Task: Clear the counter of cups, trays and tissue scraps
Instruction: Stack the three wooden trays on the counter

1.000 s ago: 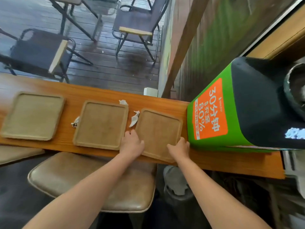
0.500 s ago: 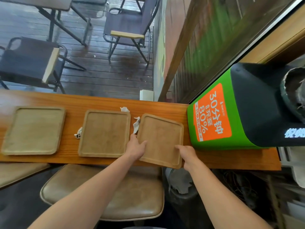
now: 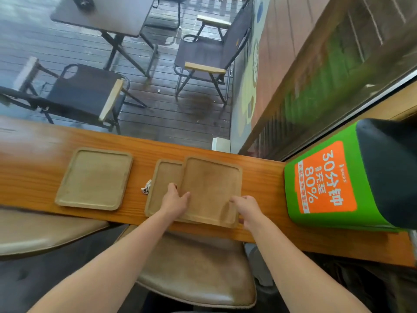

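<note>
Three tan square trays are on the wooden counter point(image 3: 266, 177). The right tray point(image 3: 212, 186) is lifted and overlaps the middle tray point(image 3: 162, 177). My left hand point(image 3: 174, 201) grips its near left edge and my right hand point(image 3: 247, 207) grips its near right corner. The left tray point(image 3: 94, 178) lies flat and apart. A crumpled tissue scrap point(image 3: 146, 188) lies on the counter just left of the middle tray. The scraps that lay between the two right trays are hidden under the lifted tray.
A green and black box with an orange label point(image 3: 352, 177) stands at the counter's right end. Padded stools point(image 3: 196, 272) sit below the near edge. Beyond the glass are folding chairs point(image 3: 209, 57) and a table on a deck.
Both hands have lifted the right tray and carried it left, so it now overlaps the middle tray and covers the tissue scraps between them. The view shifted right.
</note>
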Tool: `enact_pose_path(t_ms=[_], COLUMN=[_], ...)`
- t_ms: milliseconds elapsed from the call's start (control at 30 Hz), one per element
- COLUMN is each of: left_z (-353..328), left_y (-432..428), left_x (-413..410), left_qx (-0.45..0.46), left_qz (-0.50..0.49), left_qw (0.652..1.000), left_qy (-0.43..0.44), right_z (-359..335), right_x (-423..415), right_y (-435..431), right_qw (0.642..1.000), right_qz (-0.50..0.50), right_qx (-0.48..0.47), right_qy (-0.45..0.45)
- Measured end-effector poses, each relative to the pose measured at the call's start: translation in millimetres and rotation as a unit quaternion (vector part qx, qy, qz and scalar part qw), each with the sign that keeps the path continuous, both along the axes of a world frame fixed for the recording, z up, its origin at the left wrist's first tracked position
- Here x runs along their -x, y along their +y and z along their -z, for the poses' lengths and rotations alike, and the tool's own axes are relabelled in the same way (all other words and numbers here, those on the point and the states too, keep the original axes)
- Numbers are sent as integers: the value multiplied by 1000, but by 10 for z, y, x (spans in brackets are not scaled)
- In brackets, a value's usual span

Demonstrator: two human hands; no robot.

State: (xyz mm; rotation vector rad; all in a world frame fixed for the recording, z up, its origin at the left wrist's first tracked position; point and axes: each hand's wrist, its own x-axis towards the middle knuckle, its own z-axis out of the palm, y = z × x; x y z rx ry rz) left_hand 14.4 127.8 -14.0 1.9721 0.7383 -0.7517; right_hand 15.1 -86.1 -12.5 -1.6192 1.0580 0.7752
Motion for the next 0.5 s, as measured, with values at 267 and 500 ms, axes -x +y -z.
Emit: enact_pose_path(t_ms=[267,500], left_z=[163,295], left_y=[631,852], left_x=[-17,-91], left_qx=[-13,5], left_qz=[-18,-32], left_qw=[1000,999], left_qy=[18,28], right_z=[78,178], right_x=[-105,-165], right_y=[561,783], right_qw=[999,999], right_qz=[-52,-47], right_qx=[-14,-10], right_qy=[10,22])
